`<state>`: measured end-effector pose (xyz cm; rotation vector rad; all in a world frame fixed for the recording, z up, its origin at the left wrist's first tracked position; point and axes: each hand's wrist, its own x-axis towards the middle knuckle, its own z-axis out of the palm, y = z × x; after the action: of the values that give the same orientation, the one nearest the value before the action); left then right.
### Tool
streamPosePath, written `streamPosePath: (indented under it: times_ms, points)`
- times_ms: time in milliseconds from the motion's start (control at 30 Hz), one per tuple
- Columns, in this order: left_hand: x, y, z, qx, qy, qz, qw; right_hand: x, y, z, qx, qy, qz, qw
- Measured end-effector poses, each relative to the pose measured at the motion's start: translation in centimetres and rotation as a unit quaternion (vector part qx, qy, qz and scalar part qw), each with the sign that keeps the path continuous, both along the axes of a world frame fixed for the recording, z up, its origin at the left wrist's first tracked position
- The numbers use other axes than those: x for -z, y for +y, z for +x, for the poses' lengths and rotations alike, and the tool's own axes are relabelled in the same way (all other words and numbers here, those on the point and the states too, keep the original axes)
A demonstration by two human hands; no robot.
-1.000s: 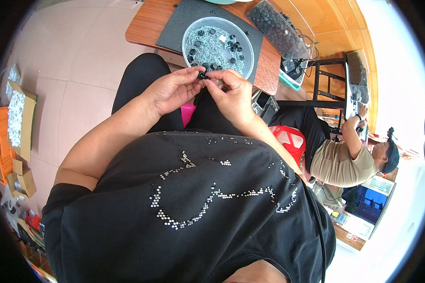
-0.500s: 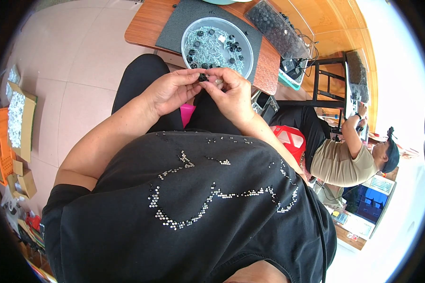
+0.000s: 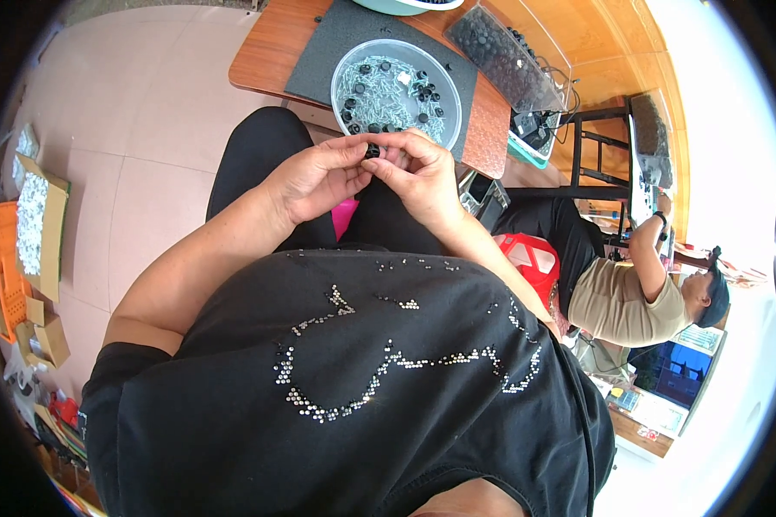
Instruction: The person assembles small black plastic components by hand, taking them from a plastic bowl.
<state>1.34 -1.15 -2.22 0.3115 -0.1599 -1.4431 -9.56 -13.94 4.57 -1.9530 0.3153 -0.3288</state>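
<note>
A small round black plastic part [image 3: 372,151] sits pinched between both hands, just in front of the table. My left hand [image 3: 316,177] is closed on its left side with thumb and fingertips. From the other side, my right hand [image 3: 414,172] closes thumb and fingers around the same part; what lies deeper in that palm is partly hidden. Right beyond my fingers stands a round, clear plastic basin [image 3: 458,95]. Many silvery screws [image 3: 379,96] fill it, with several black knob-like parts [image 3: 422,90] and a small white piece [image 3: 403,77] among them.
Under the basin lies a dark grey mat [image 3: 323,60] on the brown table [image 3: 263,52]. A clear box of black parts [image 3: 500,56] stands at the back right. To the right a co-worker [image 3: 629,289] sits at another table. Cartons and an orange crate [image 3: 7,267] line the far left.
Both hands still hold the black part, which has turned slightly between the fingers. The view has shifted a little, so the basin appears lower. The co-worker's arm has moved slightly.
</note>
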Motion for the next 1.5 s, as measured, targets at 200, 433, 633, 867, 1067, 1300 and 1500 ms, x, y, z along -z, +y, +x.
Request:
streamPosePath:
  times_ms: [200, 433, 633, 867, 1067, 1300, 1500]
  points:
    - [-1.3, 0.2, -0.2, 0.0, 0.037, 0.013, 0.999, 0.3, -0.1, -0.1, -0.018, -0.001, 0.025, 1.0]
    - [-1.7, 0.5, -0.6, 0.018, 0.076, 0.005, 0.997, -0.3, 0.0, -0.3, -0.031, -0.01, 0.004, 0.999]
    - [-1.9, 0.6, -0.5, 0.018, 0.054, 0.032, 0.998, -0.9, -0.3, -0.2, -0.054, -0.023, -0.134, 0.989]
    - [-2.0, 0.7, -0.3, 0.027, 0.002, 0.045, 0.999, -1.2, -0.8, -0.5, -0.061, 0.082, 0.025, 0.994]
    - [-1.9, 0.6, -0.2, 0.024, -0.008, 0.052, 0.998, -1.7, -0.6, -0.6, -0.056, 0.092, 0.039, 0.993]
    - [-2.1, 0.7, -0.2, 0.019, -0.025, 0.045, 0.998, -0.6, -0.4, -0.7, -0.041, 0.045, 0.007, 0.998]
    - [-3.2, 0.9, -0.8, 0.027, 0.015, 0.065, 0.997, -0.9, -0.6, -0.5, -0.071, 0.0, -0.105, 0.992]
